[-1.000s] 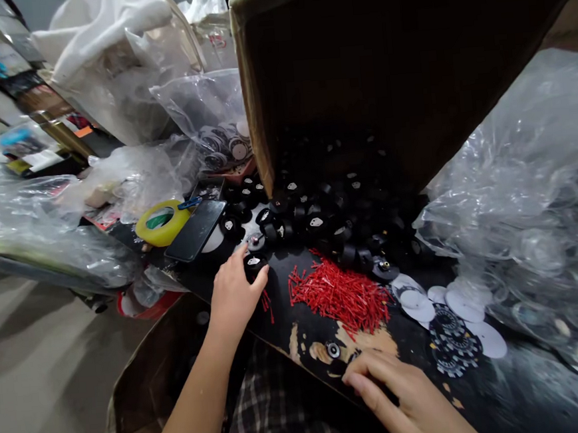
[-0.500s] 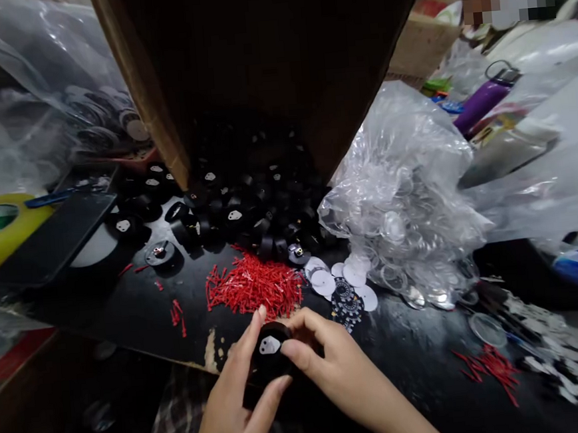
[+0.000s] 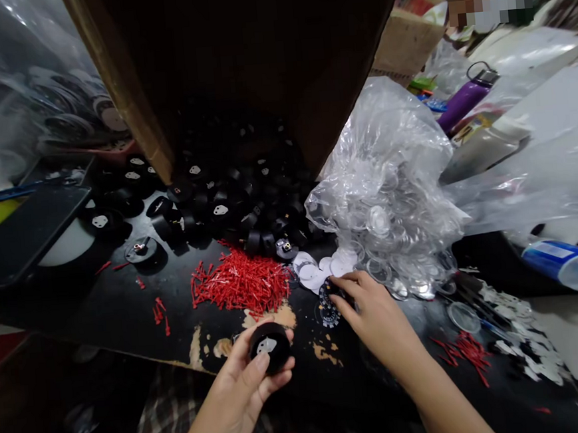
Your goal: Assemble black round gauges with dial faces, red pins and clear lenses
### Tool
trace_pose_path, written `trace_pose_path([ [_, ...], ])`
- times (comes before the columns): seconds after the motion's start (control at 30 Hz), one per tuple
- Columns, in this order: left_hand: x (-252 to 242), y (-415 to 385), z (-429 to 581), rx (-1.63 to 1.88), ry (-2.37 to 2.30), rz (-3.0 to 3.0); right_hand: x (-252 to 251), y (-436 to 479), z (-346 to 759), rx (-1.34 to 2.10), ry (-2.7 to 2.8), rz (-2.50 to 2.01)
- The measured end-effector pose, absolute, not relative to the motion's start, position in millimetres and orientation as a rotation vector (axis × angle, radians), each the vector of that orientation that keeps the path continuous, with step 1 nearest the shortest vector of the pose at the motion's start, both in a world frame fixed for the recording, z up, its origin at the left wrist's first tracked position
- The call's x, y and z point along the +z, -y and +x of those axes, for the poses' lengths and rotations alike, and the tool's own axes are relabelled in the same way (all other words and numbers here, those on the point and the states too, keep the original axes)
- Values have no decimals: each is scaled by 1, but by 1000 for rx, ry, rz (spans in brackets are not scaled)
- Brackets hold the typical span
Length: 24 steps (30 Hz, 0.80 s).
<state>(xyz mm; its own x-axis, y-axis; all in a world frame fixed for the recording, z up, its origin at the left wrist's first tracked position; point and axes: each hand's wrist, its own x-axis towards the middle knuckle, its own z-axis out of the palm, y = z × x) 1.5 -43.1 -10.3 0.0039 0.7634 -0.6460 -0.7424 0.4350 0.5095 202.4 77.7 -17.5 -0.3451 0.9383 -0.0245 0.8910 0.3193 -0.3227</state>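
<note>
- Far left, a dark phone [image 3: 22, 231] lies flat on the tabletop [image 3: 101, 311], well apart from both hands.
- A tipped cardboard box [image 3: 125, 116] spills a heap of black round parts [image 3: 227, 194] across the back of the tabletop. The heap looks loose, so a bump could send pieces rolling toward the near edge.
- In front of the heap is a pile of red pins [image 3: 239, 284], with a few strays to its left. A sleeve or wrist dragged through would likely scatter them.
- The left hand [image 3: 240, 390] holds a black round housing [image 3: 269, 345], its fingers curled snugly around the rim. It is held over the tabletop's near edge, so if the grip slackened it could drop to the lap or the floor.
- The right hand [image 3: 374, 313] reaches to the dark printed discs [image 3: 328, 303], just beside some white discs [image 3: 316, 271]. Its fingers are drawn narrow on the stack; I cannot tell whether a disc is actually pinched. The thin discs overlap, so two might lift together.
- Right of that hand, a bag of clear lenses [image 3: 392, 195] slumps close by and could snag the knuckles.
- Further right lie loose red pins [image 3: 462, 349] and a blue-labelled bottle [image 3: 563, 265].
</note>
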Motion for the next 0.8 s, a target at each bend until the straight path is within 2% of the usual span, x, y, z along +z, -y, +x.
trace_pose_path([
  [0.27,-18,46,2,1241,-979,43,-18,-77,207,381,2372,-1611],
  [0.47,-16,40,8,1288,-920,-30,-9,-63,201,322,2132,-1407],
  [0.63,-9,25,18,1371,-828,-162,-3,-34,164,773,2167,-1090],
  [0.8,-8,25,18,1391,-817,-143,-2,-32,154,1023,2060,-1290],
])
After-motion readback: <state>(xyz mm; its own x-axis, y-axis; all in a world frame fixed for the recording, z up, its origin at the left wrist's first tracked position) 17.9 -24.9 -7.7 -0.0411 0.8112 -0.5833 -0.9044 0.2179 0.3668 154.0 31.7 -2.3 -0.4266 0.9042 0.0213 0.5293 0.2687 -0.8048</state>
